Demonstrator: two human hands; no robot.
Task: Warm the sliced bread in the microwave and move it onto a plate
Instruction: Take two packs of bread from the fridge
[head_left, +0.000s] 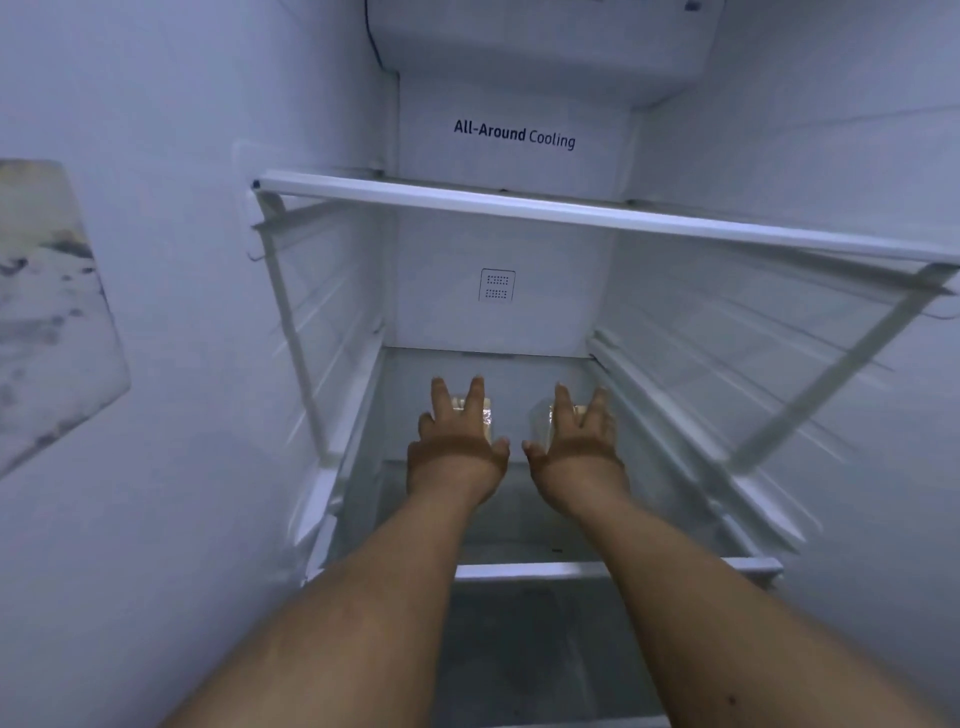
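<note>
Two bare hands reach into an open fridge, and two clear-wrapped portions of sliced bread lie under them at the lower centre of the frame. The left hand (457, 441) hovers over or rests on the left bread pack (480, 410), its fingers (477, 395) spread straight; whether they touch the wrap cannot be told. The right hand (574, 441) lies the same way over the right bread pack (543, 421), fingers splayed and uncurled, gripping nothing that shows. The two packs sit side by side, a narrow gap between them, towards the back of the lower shelf (519, 369).

One glass shelf (571, 213) with a white front rim crosses the frame above the hands, leaving tall open space between it and the lower shelf. The bread lies near the middle of that shelf, with bare shelf to its left and right before the ribbed side walls. A second white rim (519, 571) runs across beneath the forearms at the front edge of the lower shelf.

The back wall (498, 332) is white, carries a small square vent (497, 285) at centre, and above it a panel printed "All-Around Cooling" (514, 134). At the left edge of the frame a stained, mottled patch (47, 312) shows on the fridge's side wall. The light is dim and bluish.
</note>
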